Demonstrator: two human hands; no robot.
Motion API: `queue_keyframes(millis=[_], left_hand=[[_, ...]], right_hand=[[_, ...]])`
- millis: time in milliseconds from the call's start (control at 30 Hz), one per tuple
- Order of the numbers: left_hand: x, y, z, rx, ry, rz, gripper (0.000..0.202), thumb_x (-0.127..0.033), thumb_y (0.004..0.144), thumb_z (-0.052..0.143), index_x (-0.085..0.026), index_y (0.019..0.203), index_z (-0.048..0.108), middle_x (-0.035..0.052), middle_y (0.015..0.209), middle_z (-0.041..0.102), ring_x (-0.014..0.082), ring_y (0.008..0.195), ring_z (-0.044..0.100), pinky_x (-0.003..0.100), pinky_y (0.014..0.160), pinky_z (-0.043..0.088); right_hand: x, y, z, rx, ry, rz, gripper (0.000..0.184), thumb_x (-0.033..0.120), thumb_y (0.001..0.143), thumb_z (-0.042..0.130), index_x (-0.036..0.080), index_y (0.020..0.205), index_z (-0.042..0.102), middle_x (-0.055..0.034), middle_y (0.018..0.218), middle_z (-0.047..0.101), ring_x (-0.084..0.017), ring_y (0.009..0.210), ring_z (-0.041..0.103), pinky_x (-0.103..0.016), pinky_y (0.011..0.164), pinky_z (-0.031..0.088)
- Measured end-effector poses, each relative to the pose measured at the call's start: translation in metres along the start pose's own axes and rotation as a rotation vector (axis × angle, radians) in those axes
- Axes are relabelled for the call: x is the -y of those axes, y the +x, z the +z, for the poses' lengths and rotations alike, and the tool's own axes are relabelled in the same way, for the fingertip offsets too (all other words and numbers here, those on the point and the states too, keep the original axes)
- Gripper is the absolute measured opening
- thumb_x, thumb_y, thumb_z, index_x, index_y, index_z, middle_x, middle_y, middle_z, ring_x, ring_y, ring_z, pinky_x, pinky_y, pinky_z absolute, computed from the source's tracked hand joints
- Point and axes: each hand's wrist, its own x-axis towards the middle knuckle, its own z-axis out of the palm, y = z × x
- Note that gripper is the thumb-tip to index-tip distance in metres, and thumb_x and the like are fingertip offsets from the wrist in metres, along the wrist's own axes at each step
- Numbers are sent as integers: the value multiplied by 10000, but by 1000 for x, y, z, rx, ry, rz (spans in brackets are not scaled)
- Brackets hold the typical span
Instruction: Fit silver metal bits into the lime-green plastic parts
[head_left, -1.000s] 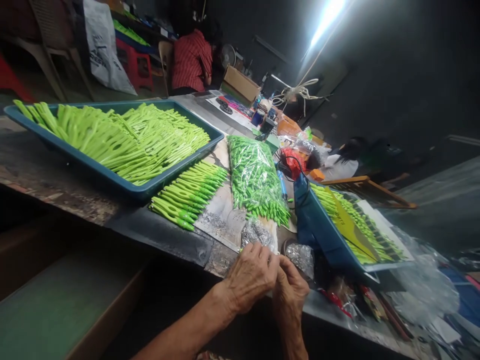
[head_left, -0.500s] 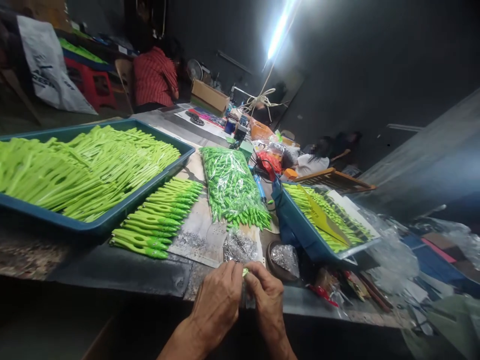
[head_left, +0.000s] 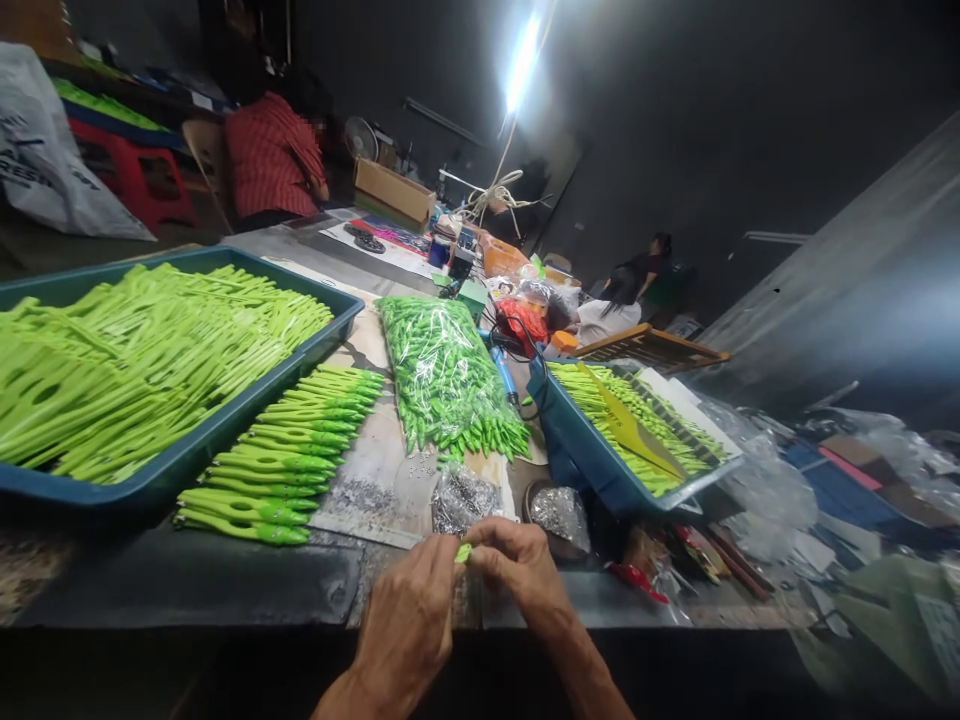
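Close together at the table's front edge, my left hand (head_left: pixel 411 612) and my right hand (head_left: pixel 521 572) are closed on a small light-green plastic piece (head_left: pixel 463 552). Only its tip shows between the fingertips; the rest is hidden. Just beyond is a clear bag of tiny metal parts (head_left: pixel 463 500), with a bowl of similar shiny parts (head_left: pixel 561 518) to its right. Behind them lies a clear bag of green pointed tips (head_left: pixel 442 375), several spilling from its mouth. To the left, slim light-green pieces with darker green ends (head_left: pixel 281 455) lie in a row.
A blue tray (head_left: pixel 330 330) heaped with light-green pieces fills the left side. Another blue tray (head_left: pixel 570 455) with green pieces stands at the right, near plastic wrap (head_left: pixel 772 495). A blue-handled tool (head_left: pixel 504 375) lies behind. A person in a red shirt (head_left: pixel 271 155) sits far left.
The view has shifted, so the table's things sit further left. My right hand has turned, its wrist swinging out to the right, and more of the light-green piece shows between the fingers.
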Motion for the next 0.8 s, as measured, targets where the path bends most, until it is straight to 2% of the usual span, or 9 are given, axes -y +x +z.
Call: queue_keyframes(millis=[100,167,267,400,567,800], left_hand=[[5,0,-6,-40,-4,-38,155,-117,879,346,-207,861,471,5,683,595,188,581,599,291,510,443],[8,0,-10,-65,1,-47,157,-125,888,337,-208,859,467,3,678,592,180,577,599,280,506,438],[12,0,-14,-120,35,-41,155,-140,899,326,-206,875,464,6,679,592,173,583,601,272,512,433],[17,-3,-14,-180,97,-13,159,-133,900,318,-199,894,462,15,684,591,171,590,597,270,529,436],[20,-6,-12,-206,168,-8,164,-118,896,315,-188,924,461,34,711,608,178,641,612,275,563,450],[23,-8,-11,-162,174,-17,141,-125,895,329,-181,948,447,46,727,606,195,675,618,300,599,474]], right_hand=[[1,27,-14,-35,-106,-27,305,418,818,488,134,798,598,30,544,455,-89,438,422,-205,429,363],[3,51,-21,-77,-230,-50,247,330,833,469,138,722,578,32,553,457,-85,465,425,-206,462,354],[4,88,-25,-92,-454,-68,209,221,840,491,137,665,568,24,613,503,-106,604,503,-226,586,399],[-1,120,-15,-48,-733,-7,209,304,889,531,121,803,580,-1,754,576,-127,708,561,-304,702,469],[-11,132,-6,-3,-966,85,226,340,896,525,125,932,589,-45,929,601,-159,846,584,-357,784,485],[-16,136,-19,78,-1028,104,219,333,894,531,125,933,590,-39,911,602,-152,818,588,-339,753,497]])
